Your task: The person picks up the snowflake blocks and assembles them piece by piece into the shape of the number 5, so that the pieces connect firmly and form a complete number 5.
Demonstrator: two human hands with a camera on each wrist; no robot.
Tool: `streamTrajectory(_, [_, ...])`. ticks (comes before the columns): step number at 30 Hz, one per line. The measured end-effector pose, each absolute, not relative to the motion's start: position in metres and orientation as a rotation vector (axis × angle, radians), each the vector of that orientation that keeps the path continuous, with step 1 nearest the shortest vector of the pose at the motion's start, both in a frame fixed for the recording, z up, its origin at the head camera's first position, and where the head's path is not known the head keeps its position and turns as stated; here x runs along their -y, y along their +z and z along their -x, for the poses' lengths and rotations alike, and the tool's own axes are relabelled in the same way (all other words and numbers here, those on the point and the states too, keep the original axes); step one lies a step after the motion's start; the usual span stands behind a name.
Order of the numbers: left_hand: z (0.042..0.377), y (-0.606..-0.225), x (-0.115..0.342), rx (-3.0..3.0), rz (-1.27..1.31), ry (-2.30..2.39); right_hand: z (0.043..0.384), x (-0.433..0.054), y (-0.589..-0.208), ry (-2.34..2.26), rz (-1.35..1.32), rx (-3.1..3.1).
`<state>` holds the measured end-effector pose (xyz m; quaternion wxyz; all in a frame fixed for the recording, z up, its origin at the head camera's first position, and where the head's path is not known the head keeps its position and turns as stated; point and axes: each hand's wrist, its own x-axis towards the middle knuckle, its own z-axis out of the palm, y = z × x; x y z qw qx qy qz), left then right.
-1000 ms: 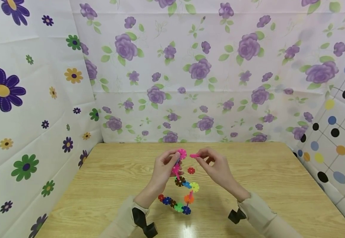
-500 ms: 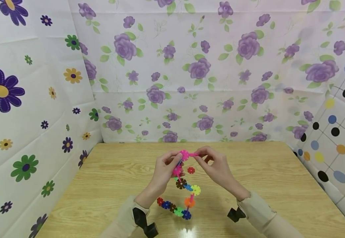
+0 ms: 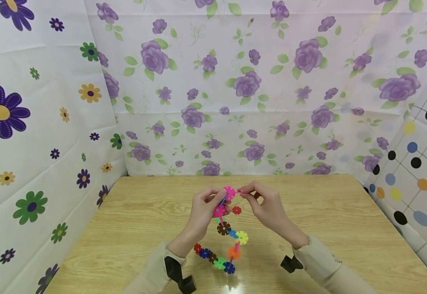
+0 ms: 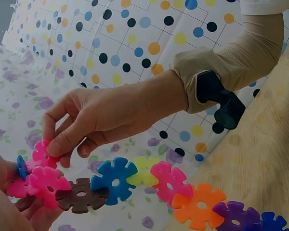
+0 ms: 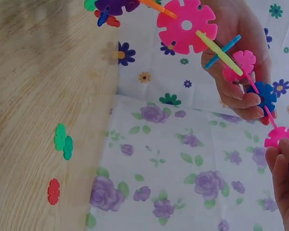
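Observation:
My left hand (image 3: 202,208) holds the upper end of a chain of flower-shaped interlocking plastic discs, gripping it between thumb and fingers. Opposite it, my right hand (image 3: 266,202) pinches a pink disc (image 5: 281,137), which seen edge-on meets the round pink disc (image 3: 229,193) at the chain's top. How deep the slots engage cannot be told. Below the left hand the chain runs through a brown disc (image 4: 82,195), a blue disc (image 4: 114,181), a yellow disc (image 3: 242,237) and an orange disc (image 4: 199,206), then curves left to a red disc (image 3: 197,248). Fingers hide some discs near the grip.
On the wooden table (image 3: 154,212) lie a loose red disc (image 5: 53,191) and two loose green discs (image 5: 60,137), beyond the chain. Flower-printed cloth (image 3: 250,134) hangs behind the table, with a dotted cloth (image 3: 415,183) on the right.
The right hand's pink disc has come up against the top disc, closing the gap between them. The left hand has shifted slightly right, and the chain's lower part has sunk a little.

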<state>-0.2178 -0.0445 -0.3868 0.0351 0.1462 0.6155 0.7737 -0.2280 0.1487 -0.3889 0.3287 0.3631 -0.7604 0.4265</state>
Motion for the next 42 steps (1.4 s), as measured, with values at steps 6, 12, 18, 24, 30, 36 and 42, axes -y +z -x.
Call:
streamTrajectory(6, [0.216, -0.386, 0.044, -1.888, -0.439, 2.355, 0.225, -0.146, -0.390, 1.100, -0.943, 1.955])
streamTrajectory(12, [0.214, -0.390, 0.044, -1.896, -0.416, 2.318, 0.224, -0.145, -0.394, 1.076, -0.924, 1.955])
streamTrajectory(18, [0.213, -0.390, 0.045, -1.902, -0.409, 2.326, 0.225, -0.145, -0.393, 1.078, -0.942, 1.941])
streamTrajectory(24, [0.213, -0.389, 0.046, -1.914, -0.420, 2.312, 0.228, -0.145, -0.396, 1.107, -0.942, 1.955])
streamTrajectory(30, [0.214, -0.389, 0.046, -1.960, -0.392, 2.285, 0.229, -0.146, -0.399, 1.118, -0.943, 1.962])
streamTrajectory(36, [0.212, -0.386, 0.045, -1.972, -0.397, 2.289, 0.230, -0.146, -0.398, 1.076, -0.976, 1.951])
streamTrajectory(42, [0.212, -0.383, 0.046, -1.989, -0.384, 2.274, 0.230, -0.146, -0.395, 1.073, -0.975, 1.962])
